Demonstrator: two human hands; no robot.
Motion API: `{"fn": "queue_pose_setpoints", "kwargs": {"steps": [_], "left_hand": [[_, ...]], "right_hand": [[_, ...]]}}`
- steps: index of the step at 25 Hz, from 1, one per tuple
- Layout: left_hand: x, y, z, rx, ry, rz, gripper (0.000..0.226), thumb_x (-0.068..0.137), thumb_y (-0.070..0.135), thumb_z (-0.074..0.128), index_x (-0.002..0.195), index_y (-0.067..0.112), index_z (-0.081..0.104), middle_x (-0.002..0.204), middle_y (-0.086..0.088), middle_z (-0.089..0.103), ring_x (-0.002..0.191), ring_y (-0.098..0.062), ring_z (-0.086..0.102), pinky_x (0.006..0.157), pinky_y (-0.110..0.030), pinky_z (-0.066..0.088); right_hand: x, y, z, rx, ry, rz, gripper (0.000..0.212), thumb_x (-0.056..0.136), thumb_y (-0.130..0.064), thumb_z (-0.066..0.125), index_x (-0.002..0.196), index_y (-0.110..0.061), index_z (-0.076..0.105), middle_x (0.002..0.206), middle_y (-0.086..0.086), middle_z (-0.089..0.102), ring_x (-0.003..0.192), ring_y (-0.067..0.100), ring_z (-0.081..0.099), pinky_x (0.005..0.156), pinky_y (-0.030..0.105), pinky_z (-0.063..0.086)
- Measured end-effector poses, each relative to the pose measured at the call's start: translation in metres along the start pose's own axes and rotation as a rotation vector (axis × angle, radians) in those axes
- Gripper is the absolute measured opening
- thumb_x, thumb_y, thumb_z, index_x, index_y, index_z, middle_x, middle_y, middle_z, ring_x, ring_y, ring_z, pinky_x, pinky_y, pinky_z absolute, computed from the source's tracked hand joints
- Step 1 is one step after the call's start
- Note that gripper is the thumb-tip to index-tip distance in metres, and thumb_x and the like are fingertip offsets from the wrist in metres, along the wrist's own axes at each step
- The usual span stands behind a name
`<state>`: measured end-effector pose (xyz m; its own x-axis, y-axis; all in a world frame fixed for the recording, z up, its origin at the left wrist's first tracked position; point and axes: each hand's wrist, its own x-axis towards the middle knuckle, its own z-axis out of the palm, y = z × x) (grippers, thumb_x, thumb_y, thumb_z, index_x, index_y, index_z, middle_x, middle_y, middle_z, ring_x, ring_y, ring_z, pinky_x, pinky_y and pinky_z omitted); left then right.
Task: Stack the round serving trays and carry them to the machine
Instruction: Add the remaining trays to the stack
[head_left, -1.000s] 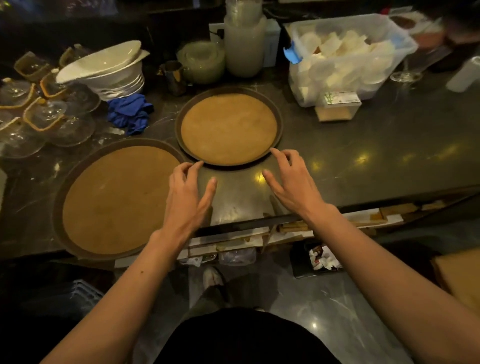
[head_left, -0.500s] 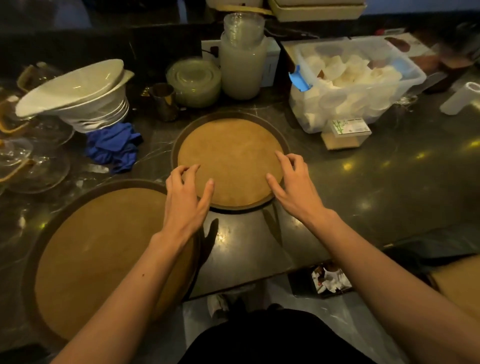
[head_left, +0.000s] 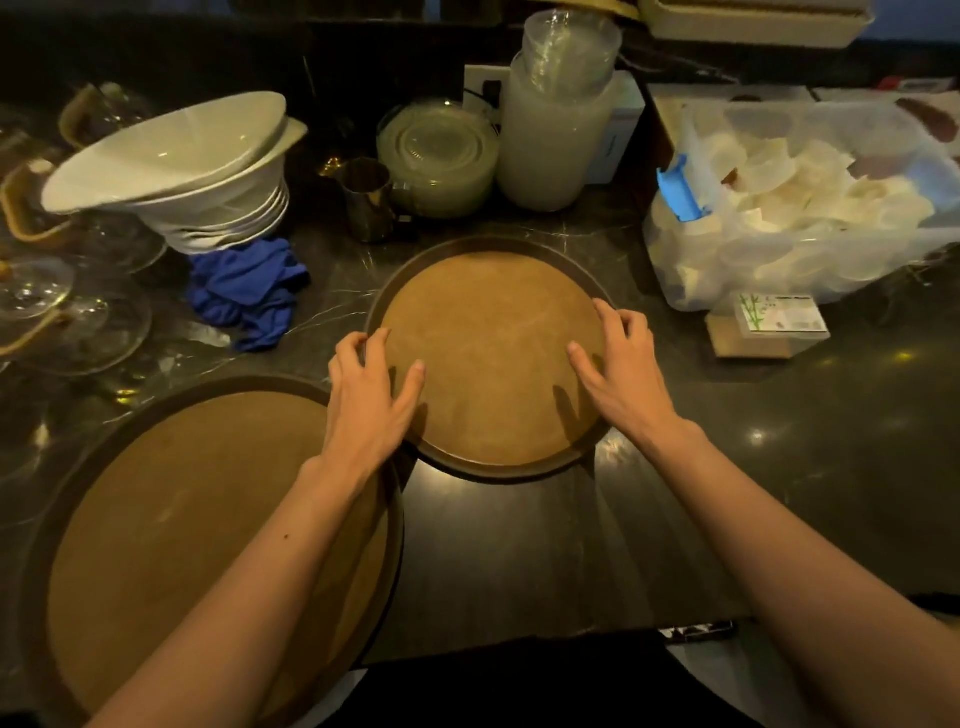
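Head view, dim counter. Small tray (head_left: 488, 358) lies flat on the dark counter (head_left: 779, 467), straight ahead of the body, centred between the two arms. Large tray (head_left: 171, 525) lies near-left, its rim just beside the small one's, partly overhanging the counter edge.

Left hand (head_left: 371, 395) sits on the small tray's left rim, fingers spread and curled over the edge, thumb lying on the cork face. Right hand (head_left: 618, 364) mirrors it on the right rim, fingers hooked outside, thumb inside. Neither has closed fully; whether the tray is lifted yet, cannot tell. It looks flat.

Round tray, so no long axis; hands sit on opposite sides, equally near.

Judgement: the coming move is leftward and toward the body, small tray onto large. Left forearm already crosses above the large tray.

Bowls (head_left: 182, 171) and blue cloth (head_left: 247, 291) stand clear, far-left.
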<state>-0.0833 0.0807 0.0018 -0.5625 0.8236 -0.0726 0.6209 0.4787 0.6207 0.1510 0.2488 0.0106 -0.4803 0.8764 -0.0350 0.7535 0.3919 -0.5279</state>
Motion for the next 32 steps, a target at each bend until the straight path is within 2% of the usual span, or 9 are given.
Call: {"fn": "queue_pose_setpoints", "kwargs": {"steps": [8,14,18,22,28,32], "left_hand": [[0.041,-0.003,0.01,0.069,-0.087,-0.259,0.079,0.089,0.054,0.053,0.151,0.023,0.015,0.152,-0.014,0.019,0.137,-0.037,0.027,0.103,-0.056,0.038],[0.058,-0.003,0.019,0.052,-0.109,-0.324,0.09,0.085,0.055,0.06,0.152,0.02,0.012,0.147,-0.016,0.026,0.132,-0.036,0.035,0.101,-0.051,0.038],[0.063,-0.005,0.024,0.0,-0.101,-0.387,0.1,0.08,0.057,0.065,0.153,0.014,0.011,0.146,-0.015,0.026,0.132,-0.036,0.037,0.105,-0.049,0.035],[0.064,-0.006,0.024,-0.087,-0.059,-0.424,0.102,0.074,0.055,0.073,0.151,0.015,0.02,0.144,-0.013,0.031,0.13,-0.033,0.04,0.107,-0.047,0.035],[0.054,0.005,0.013,-0.178,0.09,-0.416,0.092,0.071,0.044,0.08,0.145,0.013,0.035,0.139,-0.012,0.039,0.125,-0.026,0.044,0.101,-0.033,0.035],[0.027,0.016,-0.002,-0.215,0.124,-0.374,0.091,0.071,0.041,0.081,0.145,0.013,0.036,0.139,-0.012,0.039,0.125,-0.025,0.044,0.103,-0.036,0.036]], "right_hand": [[0.052,0.039,0.009,0.024,-0.021,0.181,0.071,0.093,-0.045,0.057,0.151,-0.022,0.023,0.145,0.012,0.032,0.133,0.031,0.039,0.102,0.05,0.044],[0.056,0.06,0.018,0.078,0.02,0.313,0.077,0.089,-0.047,0.062,0.151,-0.022,0.025,0.144,0.012,0.04,0.132,0.031,0.042,0.103,0.05,0.042],[0.061,0.068,0.02,0.087,-0.06,0.362,0.082,0.085,-0.055,0.063,0.15,-0.023,0.025,0.144,0.011,0.044,0.13,0.03,0.047,0.103,0.051,0.042],[0.063,0.067,0.021,0.09,-0.044,0.365,0.085,0.079,-0.058,0.068,0.147,-0.019,0.035,0.138,0.01,0.048,0.127,0.029,0.048,0.103,0.048,0.043],[0.038,0.054,0.01,0.245,0.053,0.364,0.081,0.077,-0.049,0.076,0.142,-0.017,0.043,0.126,0.004,0.047,0.118,0.02,0.05,0.102,0.038,0.043],[0.008,0.043,-0.009,0.269,0.121,0.332,0.079,0.077,-0.045,0.077,0.142,-0.018,0.043,0.126,0.005,0.046,0.119,0.023,0.05,0.104,0.042,0.043]]}}
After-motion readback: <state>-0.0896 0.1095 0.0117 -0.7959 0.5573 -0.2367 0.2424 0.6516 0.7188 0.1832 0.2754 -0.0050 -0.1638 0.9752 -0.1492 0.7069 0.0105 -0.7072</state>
